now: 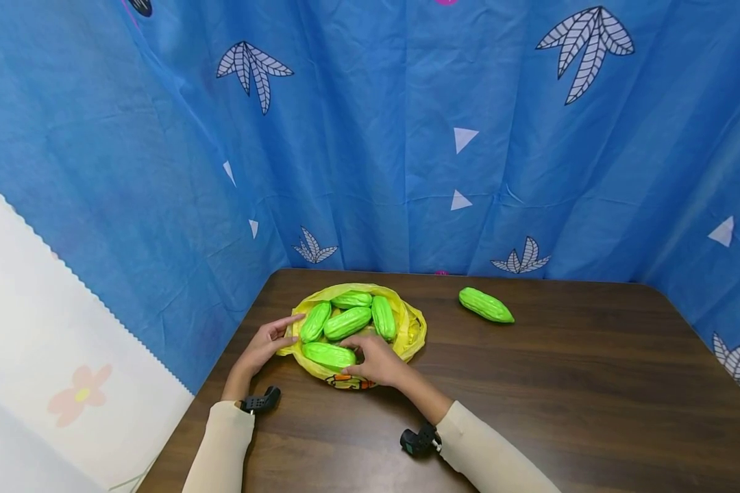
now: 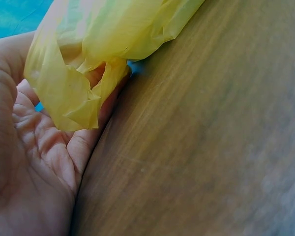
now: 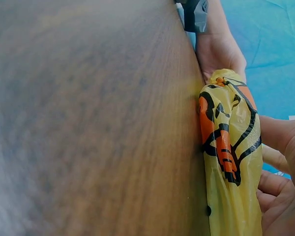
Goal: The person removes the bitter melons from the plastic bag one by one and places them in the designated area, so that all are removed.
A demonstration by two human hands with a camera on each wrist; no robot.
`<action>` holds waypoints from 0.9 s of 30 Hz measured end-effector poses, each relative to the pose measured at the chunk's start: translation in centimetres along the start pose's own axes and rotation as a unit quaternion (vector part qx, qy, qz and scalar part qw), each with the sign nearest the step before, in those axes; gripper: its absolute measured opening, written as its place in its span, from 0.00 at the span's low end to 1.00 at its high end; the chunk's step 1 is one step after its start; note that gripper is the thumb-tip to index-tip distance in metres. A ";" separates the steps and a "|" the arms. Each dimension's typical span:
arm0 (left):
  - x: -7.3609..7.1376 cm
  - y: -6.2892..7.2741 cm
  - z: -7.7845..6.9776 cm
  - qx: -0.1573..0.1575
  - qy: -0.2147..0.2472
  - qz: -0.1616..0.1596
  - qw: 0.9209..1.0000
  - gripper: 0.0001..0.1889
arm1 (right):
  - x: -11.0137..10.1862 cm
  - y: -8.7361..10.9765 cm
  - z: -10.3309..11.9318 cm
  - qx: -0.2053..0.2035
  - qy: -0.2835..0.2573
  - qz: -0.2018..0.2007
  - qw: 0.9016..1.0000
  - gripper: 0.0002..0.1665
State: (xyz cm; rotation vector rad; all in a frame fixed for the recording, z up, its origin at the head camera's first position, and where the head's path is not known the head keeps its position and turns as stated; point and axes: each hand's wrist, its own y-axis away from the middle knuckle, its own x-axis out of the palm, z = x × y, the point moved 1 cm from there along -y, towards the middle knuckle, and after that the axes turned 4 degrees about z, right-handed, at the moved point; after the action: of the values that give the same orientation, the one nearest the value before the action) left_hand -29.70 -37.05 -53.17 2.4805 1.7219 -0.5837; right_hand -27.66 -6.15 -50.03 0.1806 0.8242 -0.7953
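Observation:
A yellow plastic bag (image 1: 414,327) lies spread on the table with its mouth facing up, and several bright green bitter melons (image 1: 347,322) rest in it. At its left edge my left hand (image 1: 270,346) holds the rim between thumb and fingers; the left wrist view shows the crumpled bag (image 2: 83,98) inside the curve of that hand (image 2: 44,162). My right hand (image 1: 376,359) grips the right end of the front bitter melon (image 1: 328,355). In the right wrist view the bag's printed side (image 3: 231,142) hides the melon, with my right fingers (image 3: 273,184) behind it.
One more bitter melon (image 1: 486,305) lies on the brown wooden table (image 1: 561,390), right of the bag. A blue patterned curtain (image 1: 370,137) hangs behind the table and along its sides. Black wrist cameras (image 1: 421,440) sit on both wrists.

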 end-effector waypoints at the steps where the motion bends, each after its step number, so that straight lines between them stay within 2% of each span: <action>1: 0.0 0.0 0.0 0.000 -0.001 0.000 1.000 0.28 | 0.0 0.0 0.0 0.000 0.000 0.001 1.000 0.29; 18: 0.0 0.0 0.1 0.005 0.002 0.000 1.000 0.29 | -0.2 0.2 0.2 -0.019 -0.003 -0.001 1.000 0.28; 27: 0.0 0.0 -0.1 0.000 0.004 -0.001 1.000 0.29 | -0.7 0.5 0.7 -0.007 -0.006 -0.002 1.000 0.27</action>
State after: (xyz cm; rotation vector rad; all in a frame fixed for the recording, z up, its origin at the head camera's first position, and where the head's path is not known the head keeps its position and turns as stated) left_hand -29.71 -37.07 -53.07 2.4850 1.7275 -0.5731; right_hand -27.17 -5.69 -49.07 0.1621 0.8190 -0.7927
